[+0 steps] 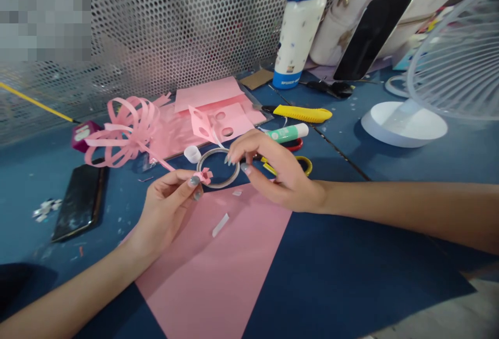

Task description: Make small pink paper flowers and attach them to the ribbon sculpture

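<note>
My left hand [167, 206] pinches a small folded pink paper piece [205, 175] between thumb and fingers, above the top edge of a pink paper sheet [230, 276]. My right hand [278, 172] hovers to its right, fingers curved and tips apart, with nothing visible between them. Partly behind both hands lies a roll of narrow tape [200, 159]. A white strip [220, 225] and a tiny white scrap [237, 192] rest on the pink sheet. Beside the tape roll sits a white cap [192, 154].
Behind are looped pink paper strips [134, 126], pink cut sheets [210, 94], a yellow cutter [302, 114], a green glue stick [286, 133] and yellow-handled scissors [306, 165]. A dark phone [80, 201] lies left. Bottle [300, 32], propped phone [372, 37] and fan [405, 123] stand at back right.
</note>
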### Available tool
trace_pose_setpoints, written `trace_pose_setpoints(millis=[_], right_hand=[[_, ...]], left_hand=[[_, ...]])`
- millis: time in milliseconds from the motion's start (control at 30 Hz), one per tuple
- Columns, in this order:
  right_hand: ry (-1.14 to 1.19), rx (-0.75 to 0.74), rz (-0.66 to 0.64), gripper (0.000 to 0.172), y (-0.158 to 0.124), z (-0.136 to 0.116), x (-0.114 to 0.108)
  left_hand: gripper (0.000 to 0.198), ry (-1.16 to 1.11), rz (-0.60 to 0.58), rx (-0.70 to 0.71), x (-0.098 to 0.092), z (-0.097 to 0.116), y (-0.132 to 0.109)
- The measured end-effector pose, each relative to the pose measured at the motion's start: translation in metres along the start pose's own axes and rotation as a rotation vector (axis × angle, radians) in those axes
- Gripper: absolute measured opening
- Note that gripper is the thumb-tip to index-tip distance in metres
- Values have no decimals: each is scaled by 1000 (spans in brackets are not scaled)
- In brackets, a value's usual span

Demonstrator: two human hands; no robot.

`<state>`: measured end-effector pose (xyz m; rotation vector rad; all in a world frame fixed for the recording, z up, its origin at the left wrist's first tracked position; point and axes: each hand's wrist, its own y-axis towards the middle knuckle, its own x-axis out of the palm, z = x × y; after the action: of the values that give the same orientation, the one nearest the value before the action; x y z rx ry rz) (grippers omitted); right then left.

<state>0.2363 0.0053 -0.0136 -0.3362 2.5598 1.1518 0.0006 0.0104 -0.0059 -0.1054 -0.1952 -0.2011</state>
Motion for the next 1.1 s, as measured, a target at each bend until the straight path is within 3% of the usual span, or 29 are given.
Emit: trace_pose_setpoints(millis=[167, 300, 400, 500, 667, 800, 1100], right_hand=[[-457, 13, -288, 18, 1, 14, 4], [-592, 9, -382, 7, 0, 16, 5], [-504, 46, -334, 1, 1, 15, 2], [-372, 120, -259, 7, 3, 13, -1], [-101, 228, -249, 10, 3, 8, -2], [45, 335, -290, 19, 1, 6, -1], [50, 294, -303, 18, -1, 10, 0]], left_hand=[[18, 40, 62, 120, -8, 7, 4], [13, 137, 42, 190, -11, 6, 2], [6, 255, -2, 280, -10, 5, -5], [11, 420, -73, 363, -7, 8, -14], [10, 642, -223, 423, 0, 13, -23], [10, 674, -260, 434, 5, 15, -23], [14, 692, -301, 415, 4, 16, -23]])
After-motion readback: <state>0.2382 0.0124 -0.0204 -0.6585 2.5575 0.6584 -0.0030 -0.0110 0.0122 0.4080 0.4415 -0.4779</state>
